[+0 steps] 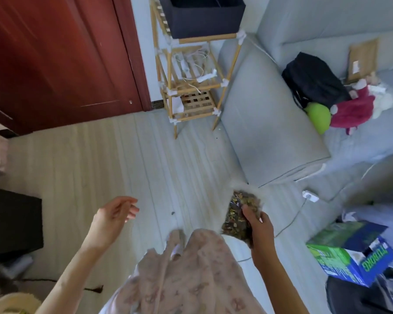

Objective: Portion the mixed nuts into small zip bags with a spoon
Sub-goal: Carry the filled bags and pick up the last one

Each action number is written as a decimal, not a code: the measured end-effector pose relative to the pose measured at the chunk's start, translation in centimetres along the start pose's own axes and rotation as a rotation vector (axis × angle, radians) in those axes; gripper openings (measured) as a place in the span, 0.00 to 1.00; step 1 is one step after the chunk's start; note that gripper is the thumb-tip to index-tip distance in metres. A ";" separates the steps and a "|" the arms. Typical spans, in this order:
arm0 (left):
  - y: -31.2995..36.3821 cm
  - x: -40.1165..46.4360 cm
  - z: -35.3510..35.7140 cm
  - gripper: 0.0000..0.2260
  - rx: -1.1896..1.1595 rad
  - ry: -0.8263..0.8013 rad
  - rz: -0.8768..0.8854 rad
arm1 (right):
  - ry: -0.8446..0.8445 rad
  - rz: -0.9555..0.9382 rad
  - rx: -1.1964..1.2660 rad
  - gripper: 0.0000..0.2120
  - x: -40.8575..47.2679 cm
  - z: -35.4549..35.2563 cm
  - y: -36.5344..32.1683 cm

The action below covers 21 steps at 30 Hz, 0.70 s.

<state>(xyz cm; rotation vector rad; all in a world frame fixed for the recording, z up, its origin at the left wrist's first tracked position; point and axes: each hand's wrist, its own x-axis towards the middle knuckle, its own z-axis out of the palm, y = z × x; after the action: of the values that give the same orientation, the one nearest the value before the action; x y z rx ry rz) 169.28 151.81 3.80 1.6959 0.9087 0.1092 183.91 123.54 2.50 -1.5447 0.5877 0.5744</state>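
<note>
Above the pale plank floor [114, 159], the right hand [258, 227] grips a clear bag of mixed nuts [238, 214], fingers curled round its right edge; the bag hangs in the air beside the pink skirt [191, 273]. The left hand [114, 214] is held out to the left, fingers relaxed and loosely bent, holding nothing. A grey sofa [270, 123] stands ahead, a bamboo shelf rack [188, 71] just beside it.

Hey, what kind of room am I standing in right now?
Most likely a living room at home: a grey sofa strewn with a black bag and soft toys, a bamboo shelf rack beside a red-brown wooden door, and pale wood-look flooring.
</note>
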 end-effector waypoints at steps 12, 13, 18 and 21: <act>7.6 16.3 4.7 0.11 -0.036 0.084 -0.085 | -0.034 0.030 -0.026 0.18 15.9 9.0 -13.5; 8.1 17.5 5.3 0.11 -0.052 0.107 -0.107 | -0.039 0.024 -0.029 0.19 17.4 9.6 -15.2; 12.2 23.9 8.2 0.12 -0.082 0.144 -0.155 | -0.069 0.009 -0.019 0.22 24.6 12.5 -23.8; 14.9 27.3 9.4 0.12 -0.084 0.164 -0.160 | -0.100 0.005 -0.008 0.22 28.1 14.4 -28.5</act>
<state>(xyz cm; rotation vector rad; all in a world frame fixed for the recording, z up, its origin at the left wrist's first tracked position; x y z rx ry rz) 200.65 160.38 3.14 1.5470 1.1437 0.1786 223.73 138.49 3.90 -1.5127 0.5139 0.6545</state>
